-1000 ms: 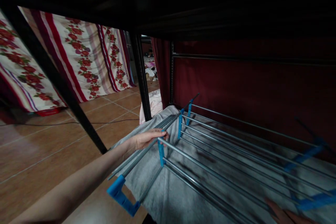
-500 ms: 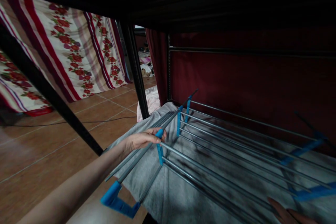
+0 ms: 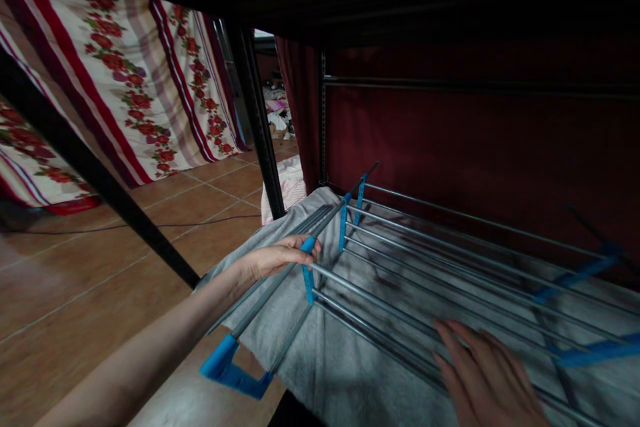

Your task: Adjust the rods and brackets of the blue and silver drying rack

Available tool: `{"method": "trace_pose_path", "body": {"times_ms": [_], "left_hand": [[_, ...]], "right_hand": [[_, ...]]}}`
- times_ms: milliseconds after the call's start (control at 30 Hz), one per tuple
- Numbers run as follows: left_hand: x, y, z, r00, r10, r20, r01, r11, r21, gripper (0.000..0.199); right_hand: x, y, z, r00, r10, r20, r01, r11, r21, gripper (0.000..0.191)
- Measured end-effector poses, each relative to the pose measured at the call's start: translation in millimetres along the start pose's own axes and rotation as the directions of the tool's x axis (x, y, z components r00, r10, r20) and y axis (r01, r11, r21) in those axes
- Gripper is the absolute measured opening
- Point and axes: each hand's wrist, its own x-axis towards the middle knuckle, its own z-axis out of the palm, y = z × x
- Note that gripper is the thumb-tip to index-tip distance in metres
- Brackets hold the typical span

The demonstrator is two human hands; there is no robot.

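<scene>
A folding drying rack (image 3: pixel 380 295) of grey metal rods with blue plastic joints lies on a grey blanket. My left hand (image 3: pixel 283 255) is closed around one of its blue joints, where a side tube meets the crosswise rods. My right hand (image 3: pixel 485 370) reaches over the front rods with its fingers stretched out and slightly apart. Its fingertips are close to a rod; whether they touch it I cannot tell. Near my left forearm, a blue corner foot (image 3: pixel 235 373) of the rack sticks out past the blanket.
The grey blanket (image 3: pixel 345 380) covers a low surface inside a black metal frame (image 3: pixel 260 113). A dark shelf hangs close overhead. Dark red cloth (image 3: pixel 475 147) closes off the back. To the left are a tiled floor (image 3: pixel 125 267), a cable and a floral curtain (image 3: pixel 140 93).
My right hand has come in from the lower right corner to over the front rods. My left hand keeps its hold on the joint. The view has tilted slightly.
</scene>
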Motion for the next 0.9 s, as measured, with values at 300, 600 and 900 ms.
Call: {"method": "trace_pose_path", "body": {"times_ms": [300,600,900], "left_hand": [[0,0,1.1,0.997,0.007,-0.075,-0.005,0.999,0.036,0.033],[-1,-5,10.0,0.994,0.008,-0.105,-0.021,0.992,-0.126,0.022],[1,-8,17.4,0.986,0.026,-0.163,-0.048,0.99,-0.133,0.021]], "right_hand": [[162,-86,21,0.901,0.028,0.433,-0.131,0.969,0.21,0.037],[166,-77,22,0.86,0.025,0.51,-0.143,0.971,0.193,0.041],[169,-76,23,0.822,0.034,0.569,-0.197,0.954,0.228,0.039]]}}
